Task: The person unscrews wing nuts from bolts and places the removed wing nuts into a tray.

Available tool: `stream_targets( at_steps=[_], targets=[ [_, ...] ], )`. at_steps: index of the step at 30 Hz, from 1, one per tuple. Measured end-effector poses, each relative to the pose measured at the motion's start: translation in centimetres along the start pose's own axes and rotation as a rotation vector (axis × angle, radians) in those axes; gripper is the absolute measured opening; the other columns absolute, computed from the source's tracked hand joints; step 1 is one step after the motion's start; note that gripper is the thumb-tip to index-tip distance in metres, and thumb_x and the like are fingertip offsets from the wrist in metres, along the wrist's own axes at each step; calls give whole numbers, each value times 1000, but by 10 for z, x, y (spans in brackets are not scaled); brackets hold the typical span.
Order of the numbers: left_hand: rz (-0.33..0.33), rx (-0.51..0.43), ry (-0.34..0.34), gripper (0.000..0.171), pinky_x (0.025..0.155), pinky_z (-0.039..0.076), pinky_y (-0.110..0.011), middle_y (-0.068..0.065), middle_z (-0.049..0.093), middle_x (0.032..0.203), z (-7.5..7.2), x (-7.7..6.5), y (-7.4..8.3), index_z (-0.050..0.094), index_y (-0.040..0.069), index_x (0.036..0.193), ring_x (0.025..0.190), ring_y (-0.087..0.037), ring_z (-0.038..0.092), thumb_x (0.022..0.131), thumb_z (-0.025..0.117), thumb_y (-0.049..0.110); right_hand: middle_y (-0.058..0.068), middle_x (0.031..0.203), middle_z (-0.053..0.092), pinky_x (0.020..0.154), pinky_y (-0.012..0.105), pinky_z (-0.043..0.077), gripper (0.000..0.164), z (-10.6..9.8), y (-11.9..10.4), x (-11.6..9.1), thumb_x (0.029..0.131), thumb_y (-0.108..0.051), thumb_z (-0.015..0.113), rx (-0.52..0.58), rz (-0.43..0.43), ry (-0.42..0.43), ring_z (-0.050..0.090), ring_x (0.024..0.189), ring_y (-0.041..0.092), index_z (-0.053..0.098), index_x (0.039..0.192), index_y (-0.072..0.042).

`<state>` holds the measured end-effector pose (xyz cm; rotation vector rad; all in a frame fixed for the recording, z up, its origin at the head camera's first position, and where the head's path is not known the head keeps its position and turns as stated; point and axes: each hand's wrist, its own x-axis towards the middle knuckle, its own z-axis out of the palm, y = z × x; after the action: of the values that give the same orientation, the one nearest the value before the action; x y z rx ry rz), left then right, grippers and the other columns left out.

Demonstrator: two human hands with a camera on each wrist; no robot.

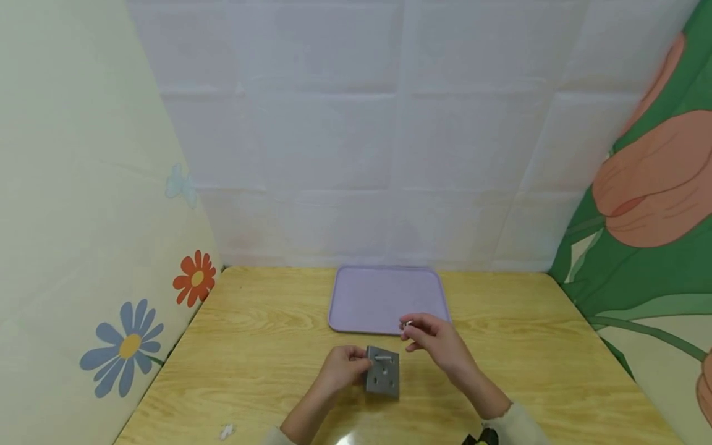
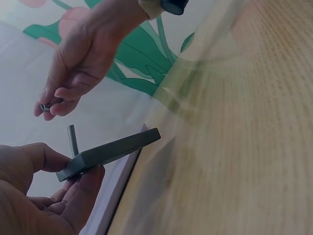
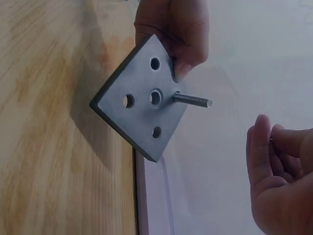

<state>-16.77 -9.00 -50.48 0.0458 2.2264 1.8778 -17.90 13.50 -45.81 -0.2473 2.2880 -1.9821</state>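
A square grey metal plate [image 3: 138,81] with several holes is gripped at one corner by my left hand [image 1: 340,369], thumb on the upper face and fingers beneath. Through the hole near that corner a threaded bolt [image 3: 193,100] sticks out from the upper face. The plate tilts above the table. Up and to the right of it, my right hand [image 1: 442,346] pinches a small silver nut [image 2: 45,107] between thumb and fingertips. In the left wrist view the nut is above the bolt's end, apart from it. The fingers hide the nut in the right wrist view.
A lilac tray [image 1: 384,296] lies on the wood-grain table [image 1: 267,321] behind the hands, against the pale back wall cloth. At the front left of the table is a small white patch [image 1: 227,431]. Flower-printed cloths stand on both sides.
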Motion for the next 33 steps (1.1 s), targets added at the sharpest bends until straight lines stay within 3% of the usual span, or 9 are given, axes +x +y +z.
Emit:
stream_targets(
  at_steps=[3,10,13,16,21,27,33],
  targets=[
    [-20,-28,-24,19,65,60,-28,-4,68,82,2,0,-6,67,-9,97,71,-11,64,83,65,3,17,111,69,76,30,62,27,-4,0,7,100,-10,62,-94,-29,8,68,90,20,67,123,2],
    [-43,-49,-72,19,58,58,-25,-3,68,78,9,1,-20,67,-10,97,65,-11,64,84,63,4,11,104,68,64,24,60,15,-10,6,29,94,-3,68,-450,-278,9,68,86,23,75,108,-5],
    [-54,-70,-80,19,61,60,-26,-4,69,78,11,0,-25,66,-11,98,67,-12,66,85,63,3,6,102,70,66,25,59,14,-11,8,39,92,-4,70,-610,-315,19,68,88,21,77,104,-7],
    [-81,-85,-85,19,64,62,-27,-5,70,80,13,1,-27,66,-11,99,72,-13,67,86,62,2,2,97,72,74,31,57,14,-10,10,50,91,-5,71,-714,-305,33,67,88,18,78,102,-9],
    [-137,-108,-124,16,67,63,-27,-6,71,82,14,2,-29,66,-10,99,75,-14,69,88,62,1,2,92,72,79,40,58,13,-6,15,69,89,-6,72,-786,-276,45,66,86,18,78,101,-5],
    [-166,-122,-152,17,67,63,-27,-6,70,81,15,4,-31,66,-10,99,75,-14,69,88,61,1,8,95,75,82,43,59,11,-2,23,87,87,-4,73,-850,-281,37,69,89,25,78,97,-4],
    [-206,-110,-179,17,64,61,-23,-3,70,78,14,8,-29,69,-8,98,70,-10,66,87,62,3,9,99,75,88,43,58,11,0,33,105,88,-5,73,-916,-228,18,70,95,27,78,98,-5]
  ],
)
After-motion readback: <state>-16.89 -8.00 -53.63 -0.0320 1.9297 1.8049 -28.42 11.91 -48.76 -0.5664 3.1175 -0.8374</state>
